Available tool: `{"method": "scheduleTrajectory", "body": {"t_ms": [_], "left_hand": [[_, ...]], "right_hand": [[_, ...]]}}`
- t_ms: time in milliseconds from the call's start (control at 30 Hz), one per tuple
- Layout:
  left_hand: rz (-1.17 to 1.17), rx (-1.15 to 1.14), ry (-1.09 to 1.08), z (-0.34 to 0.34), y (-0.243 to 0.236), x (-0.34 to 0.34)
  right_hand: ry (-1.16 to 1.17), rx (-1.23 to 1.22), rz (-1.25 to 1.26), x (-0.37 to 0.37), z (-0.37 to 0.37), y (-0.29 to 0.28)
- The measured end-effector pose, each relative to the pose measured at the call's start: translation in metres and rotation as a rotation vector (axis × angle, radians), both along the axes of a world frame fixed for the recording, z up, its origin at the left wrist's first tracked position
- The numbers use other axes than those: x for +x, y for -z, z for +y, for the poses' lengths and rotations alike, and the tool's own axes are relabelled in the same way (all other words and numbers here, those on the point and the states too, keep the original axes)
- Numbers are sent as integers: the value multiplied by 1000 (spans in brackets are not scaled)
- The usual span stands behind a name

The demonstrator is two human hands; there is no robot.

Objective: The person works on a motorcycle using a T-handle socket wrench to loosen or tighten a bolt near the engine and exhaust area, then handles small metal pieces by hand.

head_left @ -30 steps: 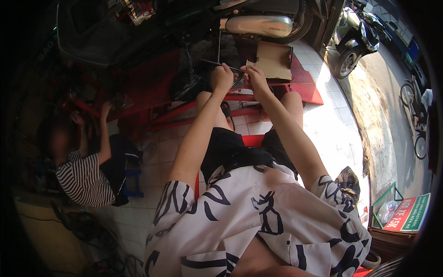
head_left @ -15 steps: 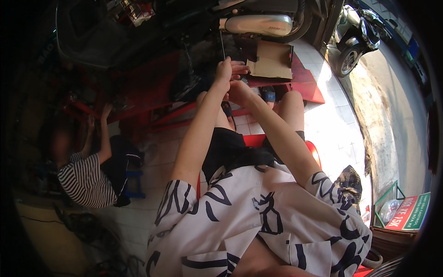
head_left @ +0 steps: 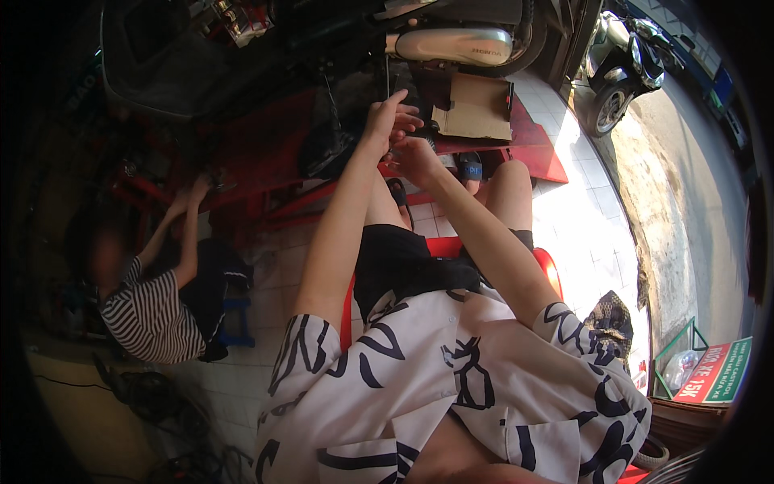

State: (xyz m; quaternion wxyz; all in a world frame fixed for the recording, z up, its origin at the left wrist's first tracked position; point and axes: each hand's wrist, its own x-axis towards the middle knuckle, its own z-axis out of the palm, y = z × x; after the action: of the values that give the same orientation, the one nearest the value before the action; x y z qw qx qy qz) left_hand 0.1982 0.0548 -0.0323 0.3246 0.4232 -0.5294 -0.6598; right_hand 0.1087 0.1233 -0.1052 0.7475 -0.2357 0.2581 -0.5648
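My left hand (head_left: 387, 123) reaches up by a thin metal rod (head_left: 389, 77) below the dark scooter (head_left: 306, 32), its thumb raised and fingers apart. Just beneath it my right hand (head_left: 411, 160) has curled fingers partly under the left one; what they hold is hidden. Both hands are above my knees at the near edge of a red metal platform (head_left: 536, 153). An opened cardboard box (head_left: 472, 113) lies on the platform to the right of my hands, under the scooter's silver exhaust (head_left: 451, 45).
A co-worker in a striped shirt (head_left: 153, 315) crouches at left by a blue stool (head_left: 237, 323), hands on the red frame. Another scooter (head_left: 613, 89) stands at the doorway beside the street (head_left: 709, 202). A signboard (head_left: 709, 371) is at lower right.
My hands have left the crossed thin tool grip: the left rose and spread its fingers, the right moved left beneath it. The co-worker's hands came together. A bicycle has left the street view.
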Motion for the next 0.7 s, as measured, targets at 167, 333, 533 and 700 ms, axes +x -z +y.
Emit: {"method": "scheduleTrajectory", "body": {"t_ms": [167, 333, 533, 700], "left_hand": [[-194, -223, 40, -9, -6, 8], [-223, -248, 79, -15, -5, 10], [-207, -247, 107, -26, 6, 21], [-181, -190, 119, -27, 11, 25]], "right_hand": [[48, -91, 12, 2, -2, -13], [85, -32, 104, -11, -12, -8], [237, 85, 6, -20, -16, -7], [520, 3, 98, -21, -12, -13]]}}
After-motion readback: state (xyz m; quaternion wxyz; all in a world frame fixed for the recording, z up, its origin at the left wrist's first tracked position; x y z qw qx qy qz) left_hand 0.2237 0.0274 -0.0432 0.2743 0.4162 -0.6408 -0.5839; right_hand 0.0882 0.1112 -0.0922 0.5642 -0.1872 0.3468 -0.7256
